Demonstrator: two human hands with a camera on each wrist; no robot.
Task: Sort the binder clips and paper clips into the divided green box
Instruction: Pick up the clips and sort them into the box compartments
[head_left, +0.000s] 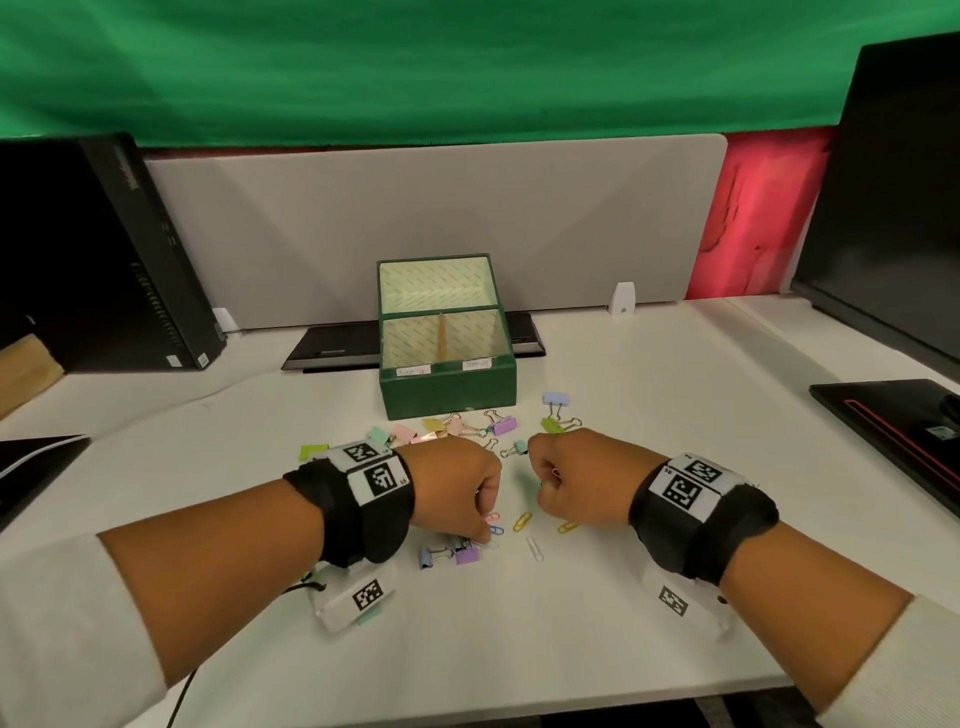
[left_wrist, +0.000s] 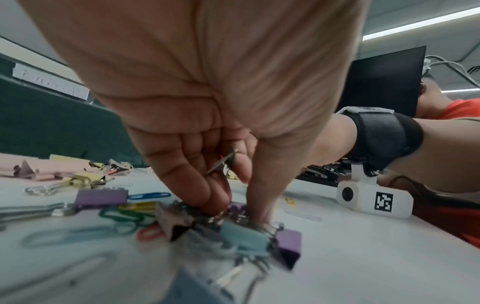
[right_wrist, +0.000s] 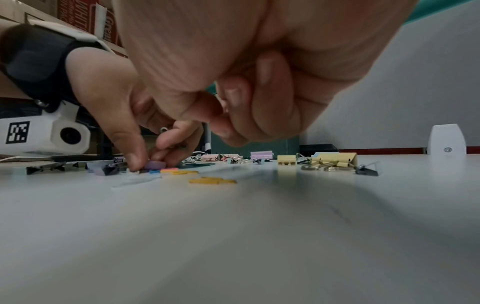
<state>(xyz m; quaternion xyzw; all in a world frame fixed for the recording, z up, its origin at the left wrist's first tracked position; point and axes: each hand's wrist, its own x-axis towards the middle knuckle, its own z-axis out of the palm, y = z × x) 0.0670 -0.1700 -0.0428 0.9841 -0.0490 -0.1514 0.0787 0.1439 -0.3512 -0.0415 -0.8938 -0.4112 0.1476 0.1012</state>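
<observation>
Pinching down with my left hand (head_left: 457, 488), I had thumb and fingertips (left_wrist: 215, 203) closed on something small in the clump of binder clips (left_wrist: 244, 236) and paper clips (head_left: 522, 521) at the lower middle of the head view, with another clip already tucked into my palm; which piece the fingertips had, I could not tell. My right hand (head_left: 571, 480) was curled into a fist just right of centre, with a bit of wire and green showing at its edge, so it seemed to hold clips too, though the wrist view hid them. Most clips lay loose on the white desk (head_left: 675, 374), the binder clips strung out across the middle of the frame in front of the green box (head_left: 447, 387). Both compartments of the box, at upper centre, looked empty, so I judged the sorting barely begun. The risk was in that tangle: wire handles hooked together could drag a binder clip up along with a paper clip, and either full hand could spill a clip on the way or drop it on the wrong side of the divider.
</observation>
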